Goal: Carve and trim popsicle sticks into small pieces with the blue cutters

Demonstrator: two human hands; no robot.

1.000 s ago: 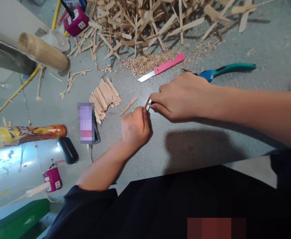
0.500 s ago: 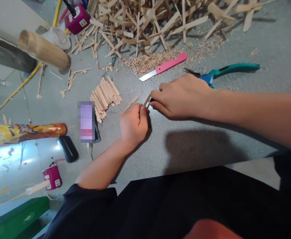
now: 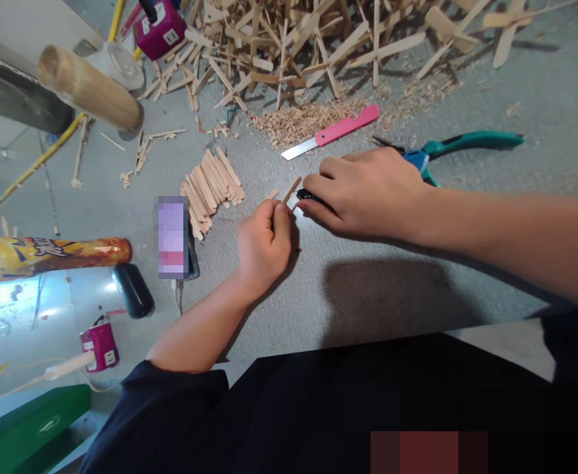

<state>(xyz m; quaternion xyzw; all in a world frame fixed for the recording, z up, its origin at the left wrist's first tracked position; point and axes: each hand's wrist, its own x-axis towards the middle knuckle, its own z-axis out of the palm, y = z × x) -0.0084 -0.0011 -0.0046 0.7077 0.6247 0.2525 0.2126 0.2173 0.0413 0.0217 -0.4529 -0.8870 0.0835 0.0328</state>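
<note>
My left hand (image 3: 265,249) is closed, thumb and fingers pinching a wooden craft stick (image 3: 291,189) that points up and to the right. Facing it, my right hand (image 3: 363,191) is wrapped around a small black tool (image 3: 307,194). Only its black end shows; the tip toward the stick is too small to make out. A pile of flat craft sticks (image 3: 212,187) lies above and left of my left hand. Behind my right hand are a pink-handled knife (image 3: 348,125) with its blade out and teal-handled pliers (image 3: 476,140), partly covered by the hand.
A large heap of crossed sticks (image 3: 318,46) fills the back, with wood shavings (image 3: 293,125) before it. At left are a phone (image 3: 173,237) on a cable, a bamboo cup (image 3: 91,89), a yellow bottle (image 3: 52,257), a black case (image 3: 133,289) and a purple adapter (image 3: 100,347).
More of the craft stick's end now shows beyond my left fingers, and a small gap has opened between it and my right fingers. The whole view has shifted slightly.
</note>
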